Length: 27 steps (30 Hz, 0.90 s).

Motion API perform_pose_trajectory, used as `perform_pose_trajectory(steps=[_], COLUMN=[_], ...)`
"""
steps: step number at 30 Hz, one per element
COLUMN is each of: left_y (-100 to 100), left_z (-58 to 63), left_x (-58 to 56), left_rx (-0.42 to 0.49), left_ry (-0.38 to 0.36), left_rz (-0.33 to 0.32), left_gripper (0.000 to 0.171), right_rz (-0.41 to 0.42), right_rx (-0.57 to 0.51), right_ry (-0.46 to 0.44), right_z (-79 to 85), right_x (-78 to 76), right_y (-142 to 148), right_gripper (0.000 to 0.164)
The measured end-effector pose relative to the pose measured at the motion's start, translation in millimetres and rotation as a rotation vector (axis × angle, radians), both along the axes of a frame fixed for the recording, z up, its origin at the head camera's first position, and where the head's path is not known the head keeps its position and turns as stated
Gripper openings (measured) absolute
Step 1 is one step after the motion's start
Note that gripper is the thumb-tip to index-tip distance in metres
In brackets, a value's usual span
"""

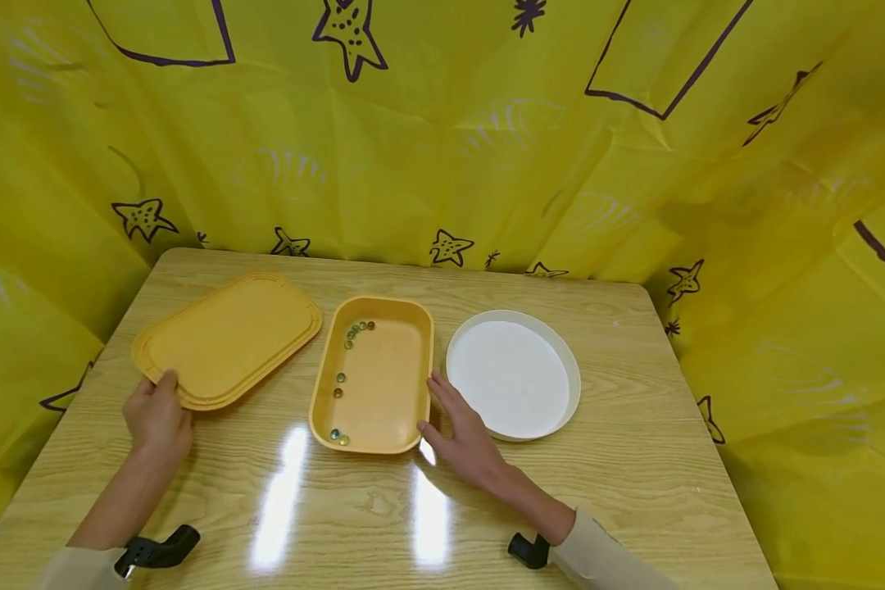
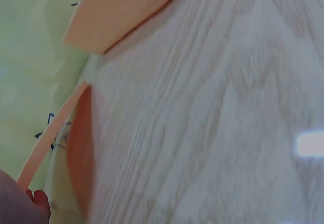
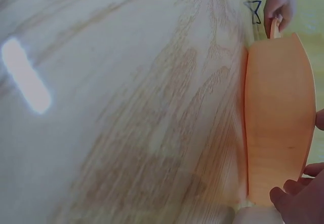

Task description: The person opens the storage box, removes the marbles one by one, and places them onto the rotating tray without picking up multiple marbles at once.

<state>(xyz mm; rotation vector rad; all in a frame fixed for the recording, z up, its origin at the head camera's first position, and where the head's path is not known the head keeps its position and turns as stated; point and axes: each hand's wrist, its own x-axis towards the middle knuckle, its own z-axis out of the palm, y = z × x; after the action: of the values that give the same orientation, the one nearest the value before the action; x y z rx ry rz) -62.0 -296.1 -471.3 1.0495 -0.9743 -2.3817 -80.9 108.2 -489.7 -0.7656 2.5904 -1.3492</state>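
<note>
In the head view my left hand (image 1: 158,418) grips the near-left edge of a flat yellow-orange lid (image 1: 229,336), thumb on top. The left wrist view has the lid (image 2: 53,138) edge-on, tilted over the table. My right hand (image 1: 468,438) rests against the right side of a yellow-orange rectangular container (image 1: 383,369), thumb near its front corner and fingers spread along the rim. In the right wrist view the fingertips (image 3: 288,188) touch the outer wall of the container (image 3: 278,112). Several glass marbles (image 1: 341,378) lie along the left side of its floor.
A round white tray (image 1: 512,377) stands just right of the container, close to my right hand. All stand on a wood-grain table (image 1: 619,483). A yellow patterned cloth (image 1: 428,147) hangs behind and beside it.
</note>
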Motion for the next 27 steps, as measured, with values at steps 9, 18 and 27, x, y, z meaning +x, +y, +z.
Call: perform_pose_trajectory(steps=[9,18,27], left_y=[-23,-53,-74], left_z=[-6.8,-17.8,-15.5], left_x=[11.6,21.8,21.7], left_rx=[-0.223,-0.604,-0.977], left_ry=[-0.188,-0.322,-0.488], left_rz=[-0.165,-0.488,-0.823], left_gripper=[0.019,0.034,0.051], right_rz=[0.007,0.015,0.016], right_rx=[0.035,0.064,0.071], right_ry=[0.031,0.044,0.048], right_z=[-0.1,2.7,1.2], right_x=[-1.3,-1.7,-3.4], right_y=[0,-1,0], right_gripper=[0.066,0.067,0.067])
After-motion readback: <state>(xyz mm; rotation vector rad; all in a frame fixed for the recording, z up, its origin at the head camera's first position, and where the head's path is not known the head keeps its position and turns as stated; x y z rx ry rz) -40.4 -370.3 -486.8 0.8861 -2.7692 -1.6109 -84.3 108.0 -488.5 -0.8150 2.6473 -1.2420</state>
